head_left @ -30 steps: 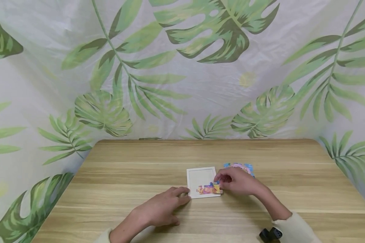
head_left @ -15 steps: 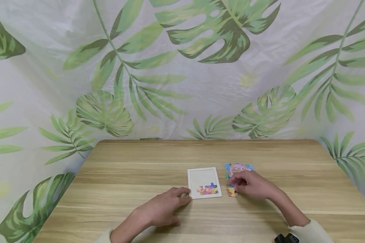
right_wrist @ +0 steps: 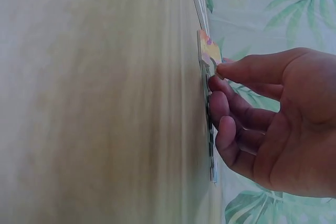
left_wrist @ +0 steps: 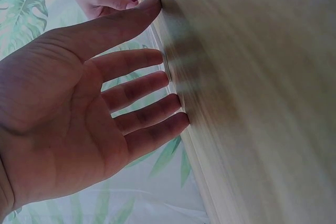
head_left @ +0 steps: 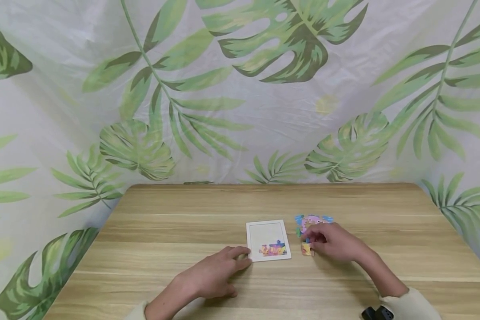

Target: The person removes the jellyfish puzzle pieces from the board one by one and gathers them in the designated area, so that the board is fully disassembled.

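A white puzzle frame lies on the table, with joined colourful puzzle pieces in its lower right part. My left hand rests at the frame's left edge, fingers straight and spread; the left wrist view shows the palm with its fingertips down at the tabletop. Right of the frame, my right hand pinches a yellow-orange puzzle piece between thumb and fingers. In the right wrist view this piece is tilted up from the table, the other fingers curled beneath.
Behind my right hand lie more puzzle pieces in blue and pink, partly covered by that hand. They sit flat on the wooden table. A leaf-patterned cloth hangs behind the table's far edge.
My right hand has moved right, away from the puzzle frame, taking the yellow-orange piece along; it then shifted slightly and the piece turned a little. My left hand has stayed in place.
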### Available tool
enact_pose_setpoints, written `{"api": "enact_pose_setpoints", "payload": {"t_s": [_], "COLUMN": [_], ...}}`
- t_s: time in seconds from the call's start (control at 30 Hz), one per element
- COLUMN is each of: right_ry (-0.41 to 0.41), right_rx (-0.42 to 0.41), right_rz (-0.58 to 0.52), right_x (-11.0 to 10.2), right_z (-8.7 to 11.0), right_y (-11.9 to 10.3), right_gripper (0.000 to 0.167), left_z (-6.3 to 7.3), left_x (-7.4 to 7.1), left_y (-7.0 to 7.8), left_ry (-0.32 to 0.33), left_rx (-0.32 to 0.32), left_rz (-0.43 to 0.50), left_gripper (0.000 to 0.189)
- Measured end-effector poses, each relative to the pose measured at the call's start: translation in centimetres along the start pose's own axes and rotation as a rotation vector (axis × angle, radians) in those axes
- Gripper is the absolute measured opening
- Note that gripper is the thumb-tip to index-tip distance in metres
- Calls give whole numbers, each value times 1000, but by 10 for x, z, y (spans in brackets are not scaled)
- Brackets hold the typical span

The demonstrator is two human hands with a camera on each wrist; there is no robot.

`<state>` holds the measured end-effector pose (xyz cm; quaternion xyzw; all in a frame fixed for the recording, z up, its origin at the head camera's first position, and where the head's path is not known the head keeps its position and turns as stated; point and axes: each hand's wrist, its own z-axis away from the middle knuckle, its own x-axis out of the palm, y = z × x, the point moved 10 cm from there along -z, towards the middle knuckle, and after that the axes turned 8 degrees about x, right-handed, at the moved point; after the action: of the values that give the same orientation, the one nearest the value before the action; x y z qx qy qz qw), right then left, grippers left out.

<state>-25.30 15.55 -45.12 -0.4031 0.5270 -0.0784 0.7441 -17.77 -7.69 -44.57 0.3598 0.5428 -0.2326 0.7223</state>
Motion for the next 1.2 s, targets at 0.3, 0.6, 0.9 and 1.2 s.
{"api": "enact_pose_setpoints", "payload": {"t_s": [0.3,0.6,0.9,1.2], "right_ry": [7,10,24,24], "right_rx": [-1,15,25,53], "right_rz": [37,43,45,36], "right_x": [2,2,1,1], "right_z": [-5,-11,-14,-12], "right_y": [-1,-2,-4,-2], "right_gripper": [20,19,18,19], "left_z": [-1,-2,-2,-1], "left_x": [1,0,0,0], "left_y": [-1,0,-1,-1], "left_ry": [-10,-18,-15,-12], "left_rx": [-9,-14,-23,-19], "left_rz": [5,14,18,25], "left_gripper": [70,68,67,68]}}
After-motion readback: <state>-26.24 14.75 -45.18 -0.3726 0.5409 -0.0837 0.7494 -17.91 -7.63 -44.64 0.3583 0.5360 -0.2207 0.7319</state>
